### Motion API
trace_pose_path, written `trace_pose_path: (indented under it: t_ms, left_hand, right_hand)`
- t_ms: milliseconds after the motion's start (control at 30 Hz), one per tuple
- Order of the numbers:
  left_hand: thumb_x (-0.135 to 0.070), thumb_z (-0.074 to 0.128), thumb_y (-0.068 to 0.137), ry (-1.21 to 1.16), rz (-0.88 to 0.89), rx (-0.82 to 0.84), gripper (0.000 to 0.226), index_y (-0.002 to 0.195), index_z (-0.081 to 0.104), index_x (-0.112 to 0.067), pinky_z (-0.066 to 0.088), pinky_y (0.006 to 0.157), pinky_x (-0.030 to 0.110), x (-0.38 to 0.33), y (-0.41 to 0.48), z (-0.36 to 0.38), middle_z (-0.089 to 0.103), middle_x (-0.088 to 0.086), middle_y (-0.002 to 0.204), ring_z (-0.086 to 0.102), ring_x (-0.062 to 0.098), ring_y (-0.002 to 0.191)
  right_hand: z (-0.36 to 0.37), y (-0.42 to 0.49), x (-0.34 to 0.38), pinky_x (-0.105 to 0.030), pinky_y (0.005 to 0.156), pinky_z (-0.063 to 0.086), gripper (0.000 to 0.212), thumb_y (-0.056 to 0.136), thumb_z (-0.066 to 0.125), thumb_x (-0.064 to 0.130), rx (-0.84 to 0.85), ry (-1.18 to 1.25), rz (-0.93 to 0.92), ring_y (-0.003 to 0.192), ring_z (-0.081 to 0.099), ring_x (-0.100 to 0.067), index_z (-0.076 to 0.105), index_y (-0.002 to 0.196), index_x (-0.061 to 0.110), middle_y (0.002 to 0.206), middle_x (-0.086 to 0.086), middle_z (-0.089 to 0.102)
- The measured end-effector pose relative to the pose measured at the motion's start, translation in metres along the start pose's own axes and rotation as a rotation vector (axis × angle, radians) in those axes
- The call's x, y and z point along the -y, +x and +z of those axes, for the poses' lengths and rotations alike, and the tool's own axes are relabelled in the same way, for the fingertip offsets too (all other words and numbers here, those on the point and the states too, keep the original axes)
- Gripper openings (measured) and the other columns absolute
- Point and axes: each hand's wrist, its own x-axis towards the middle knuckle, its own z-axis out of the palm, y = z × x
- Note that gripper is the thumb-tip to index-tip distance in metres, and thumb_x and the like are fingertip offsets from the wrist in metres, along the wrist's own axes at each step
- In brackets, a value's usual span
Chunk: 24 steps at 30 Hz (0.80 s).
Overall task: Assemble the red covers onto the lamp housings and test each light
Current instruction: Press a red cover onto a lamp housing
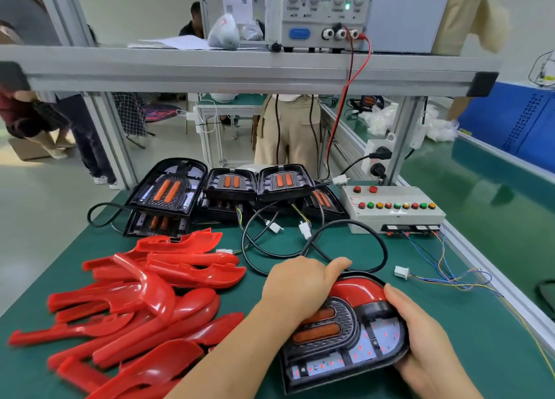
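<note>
Our right hand point(426, 347) clasped the black oval plastic housing point(330, 353) at its rim; left hand point(300, 287) pressed the glossy red cover point(360, 292), fingers hidden. We judged it light, slick: hold edges.

left hand point(297, 287) palm down, fingers curled on lamp housing point(360, 350), thumb toward 2 o'clock, right hand point(426, 341) at 4 o'clock gripping its edge

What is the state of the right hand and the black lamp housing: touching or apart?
Touching. The head view shows the right hand gripping the black lamp housing at its right rim.
</note>
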Motion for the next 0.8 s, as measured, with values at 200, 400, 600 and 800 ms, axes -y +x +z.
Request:
trace_pose_path:
  t_ms: [200, 400, 600, 800]
  left_hand:
    - [-0.047, 0.044, 0.096, -0.336, -0.104, -0.103, 0.032, 0.082, 0.057, -0.021, 0.044, 0.082, 0.035, 0.028, -0.017, -0.051, 0.059, -0.001, 0.088, 0.054, 0.018, 0.087]
    - [-0.056, 0.063, 0.078, 0.116, -0.501, 0.132, 0.037, 0.091, 0.068, -0.02, 0.049, 0.079, 0.029, 0.106, -0.08, -0.093, 0.067, -0.001, 0.098, 0.062, 0.019, 0.094]
    - [-0.076, 0.057, 0.068, 0.473, -0.474, 0.294, 0.073, 0.117, 0.063, -0.023, 0.036, 0.087, 0.032, 0.11, -0.103, -0.065, 0.049, -0.003, 0.116, 0.041, 0.02, 0.115]
    - [-0.076, 0.054, 0.071, 0.572, -0.479, 0.287, 0.074, 0.122, 0.061, -0.022, 0.031, 0.089, 0.033, 0.11, -0.099, -0.055, 0.051, -0.003, 0.121, 0.038, 0.021, 0.116]
  right_hand:
    - [0.002, -0.003, 0.0, -0.047, 0.075, 0.052, 0.037, 0.094, 0.055, 0.026, 0.033, 0.03, 0.1, 0.075, 0.072, -0.035, 0.066, 0.109, -0.005, 0.101, -0.026, 0.071]
    - [-0.006, -0.005, 0.002, -0.049, 0.076, 0.049, 0.037, 0.075, 0.057, 0.02, 0.077, 0.036, 0.194, 0.073, 0.071, -0.035, 0.072, 0.097, -0.007, 0.109, -0.027, 0.068]
    - [-0.009, -0.003, 0.0, -0.049, 0.075, 0.05, 0.051, 0.072, 0.059, 0.019, 0.076, 0.046, 0.2, 0.073, 0.071, -0.034, 0.061, 0.116, -0.008, 0.116, -0.026, 0.065]
    - [-0.011, -0.001, -0.001, -0.041, 0.058, 0.058, 0.029, 0.083, 0.054, 0.018, 0.116, 0.05, 0.179, 0.066, 0.072, -0.031, 0.077, 0.084, -0.001, 0.093, -0.021, 0.073]
